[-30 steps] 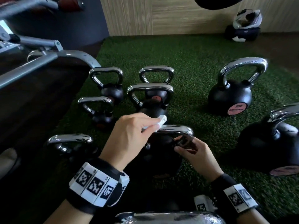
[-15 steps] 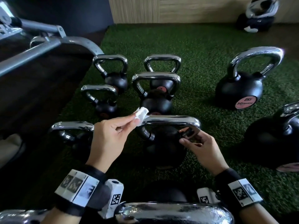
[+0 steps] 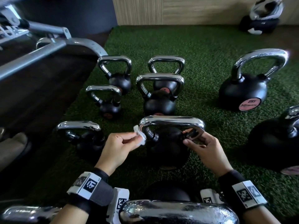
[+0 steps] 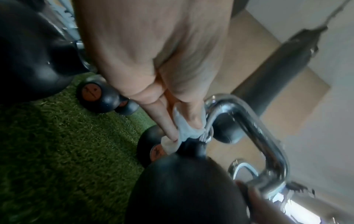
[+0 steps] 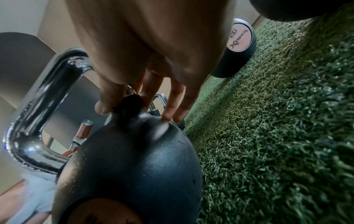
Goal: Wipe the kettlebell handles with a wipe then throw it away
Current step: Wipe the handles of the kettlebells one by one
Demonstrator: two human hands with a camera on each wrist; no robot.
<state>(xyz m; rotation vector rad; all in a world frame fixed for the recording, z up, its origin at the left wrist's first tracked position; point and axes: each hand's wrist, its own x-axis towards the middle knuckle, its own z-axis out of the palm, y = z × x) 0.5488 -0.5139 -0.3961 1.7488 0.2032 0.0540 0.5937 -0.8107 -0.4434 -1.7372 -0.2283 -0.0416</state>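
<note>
A black kettlebell (image 3: 168, 147) with a chrome handle (image 3: 171, 121) stands on green turf right in front of me. My left hand (image 3: 119, 145) pinches a small white wipe (image 3: 140, 137) between thumb and fingers and presses it against the handle's left leg near its base. The left wrist view shows the wipe (image 4: 186, 126) wrapped against the chrome handle (image 4: 249, 127). My right hand (image 3: 205, 147) holds the handle's right leg, thumb and fingers curled round it. In the right wrist view the right hand's fingertips (image 5: 170, 115) touch the kettlebell's black body (image 5: 134, 163).
Several other chrome-handled kettlebells stand around: smaller ones (image 3: 116, 75) behind and left, a large one (image 3: 246, 88) at right, another (image 3: 275, 139) at far right, one (image 3: 174, 210) nearest me. A metal rack frame (image 3: 48, 47) lies left. A wooden wall (image 3: 178, 10) runs along the back.
My left hand has slid the wipe from the top bar of the handle leftward and down its left leg. The right hand kept its hold on the right leg.
</note>
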